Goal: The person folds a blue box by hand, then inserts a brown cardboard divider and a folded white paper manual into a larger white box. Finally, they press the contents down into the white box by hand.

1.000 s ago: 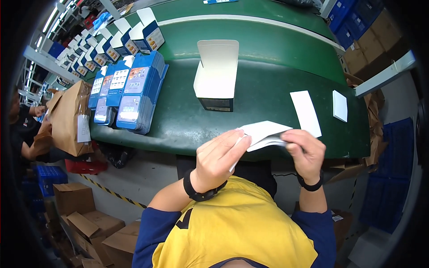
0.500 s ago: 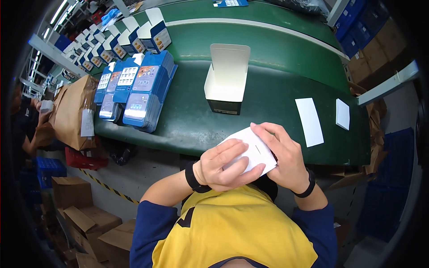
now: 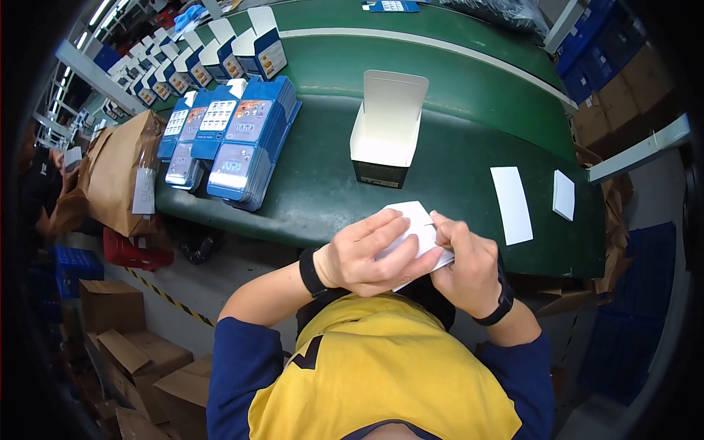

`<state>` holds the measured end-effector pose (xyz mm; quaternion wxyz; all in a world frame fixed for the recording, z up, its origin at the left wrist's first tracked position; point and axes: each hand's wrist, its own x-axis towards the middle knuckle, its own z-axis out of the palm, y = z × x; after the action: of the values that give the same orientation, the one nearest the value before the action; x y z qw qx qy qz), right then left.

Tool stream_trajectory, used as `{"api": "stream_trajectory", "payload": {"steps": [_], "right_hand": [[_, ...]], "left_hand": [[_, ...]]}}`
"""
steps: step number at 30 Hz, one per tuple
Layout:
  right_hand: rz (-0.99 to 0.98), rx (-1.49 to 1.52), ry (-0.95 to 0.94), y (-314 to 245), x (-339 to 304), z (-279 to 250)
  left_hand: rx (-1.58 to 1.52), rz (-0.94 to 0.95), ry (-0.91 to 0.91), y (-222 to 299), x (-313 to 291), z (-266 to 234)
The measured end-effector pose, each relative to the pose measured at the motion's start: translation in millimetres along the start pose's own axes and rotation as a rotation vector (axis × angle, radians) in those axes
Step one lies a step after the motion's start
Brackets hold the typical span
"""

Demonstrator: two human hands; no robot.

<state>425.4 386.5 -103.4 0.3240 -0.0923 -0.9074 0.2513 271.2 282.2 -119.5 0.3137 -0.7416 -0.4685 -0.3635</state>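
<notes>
Just past the table's near edge, both my hands hold a folded piece of white card (image 3: pixel 412 214) with a slit in it. My left hand (image 3: pixel 364 253) lies over its left side, fingers bent and thumb pressed against its lower edge. Closed on the right side, my right hand (image 3: pixel 471 270) pinches the card between thumb and fingers. Beyond them an open box (image 3: pixel 379 174), dark outside and white inside, stands on the green table with its lid flap up. A flat white card strip (image 3: pixel 511 205) and a small white card piece (image 3: pixel 563 195) lie to the right.
Blue carded blister packs (image 3: pixel 253 121) are stacked at the left of the table (image 3: pixel 323 205). Several open boxes (image 3: pixel 260 55) stand in a row behind them. A brown paper sack (image 3: pixel 117 172) and another person's arm (image 3: pixel 64 209) are farther left. Cardboard cartons (image 3: pixel 150 348) sit on the floor.
My right fingers have drawn in from the card's far corner and now pinch its right side. The card is turned and more folded. The whole view has shifted slightly.
</notes>
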Motion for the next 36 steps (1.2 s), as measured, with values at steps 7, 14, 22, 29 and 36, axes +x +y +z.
{"api": "stream_trajectory", "payload": {"steps": [7,14,22,29,36], "right_hand": [[-0.021,-0.014,-0.131,2,50,-16],[0.053,0.38,0.117,23,104,-13],[0.076,0.258,0.099,63,107,31],[-0.036,-0.072,0.01,77,91,25],[-0.008,-0.073,0.032,71,91,24]], "left_hand": [[0.034,-0.038,0.076,-47,4,-3],[-0.739,-0.972,-0.522,-119,-33,6],[-0.718,-0.962,-0.394,-100,-42,39],[-0.51,-1.127,-0.202,-60,-20,24],[-0.52,-1.11,-0.17,-58,-21,24]]}}
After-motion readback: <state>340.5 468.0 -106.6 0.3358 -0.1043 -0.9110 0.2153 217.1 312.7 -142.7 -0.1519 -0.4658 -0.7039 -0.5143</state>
